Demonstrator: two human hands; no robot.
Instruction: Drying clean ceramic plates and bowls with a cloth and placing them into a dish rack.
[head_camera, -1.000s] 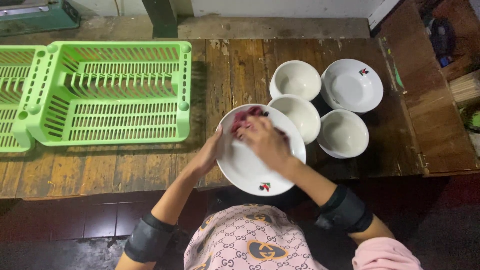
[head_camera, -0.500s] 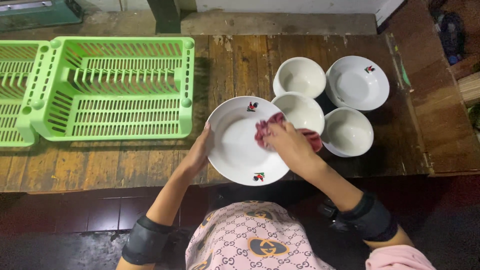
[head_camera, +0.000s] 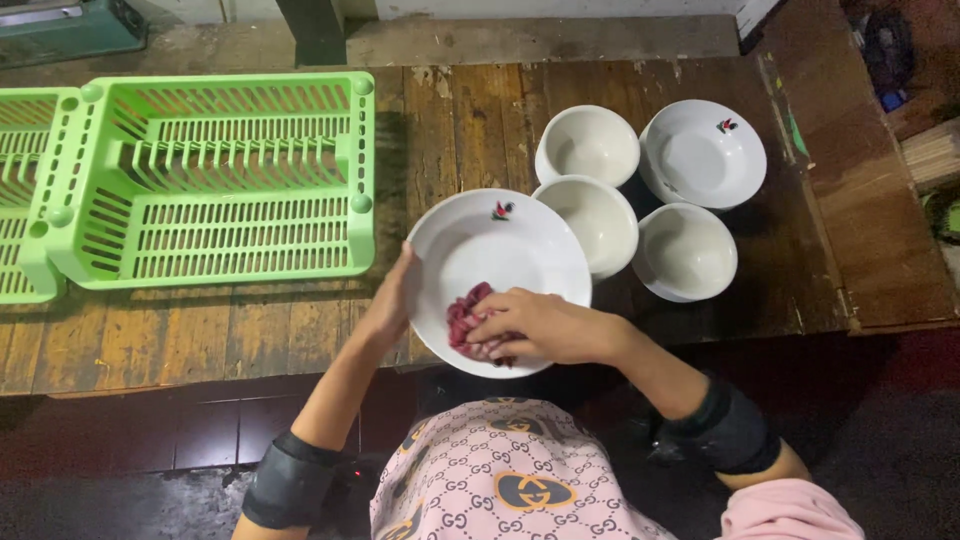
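A white plate (head_camera: 500, 255) with a small flower mark on its rim is held over the near edge of the wooden table. My left hand (head_camera: 388, 300) grips the plate's left rim. My right hand (head_camera: 545, 327) presses a crumpled pink-red cloth (head_camera: 470, 320) against the plate's lower inside.
Three white bowls (head_camera: 590, 145) (head_camera: 600, 215) (head_camera: 688, 250) and a second white plate (head_camera: 705, 150) sit just right of the held plate. A green plastic dish rack (head_camera: 215, 180) stands at the left, with another green rack (head_camera: 20, 190) at the frame's left edge. The wooden table (head_camera: 440, 120) ends at the right.
The plate has turned so its flower mark sits at the top. My right hand and the cloth moved from the plate's upper right down to its lower middle.
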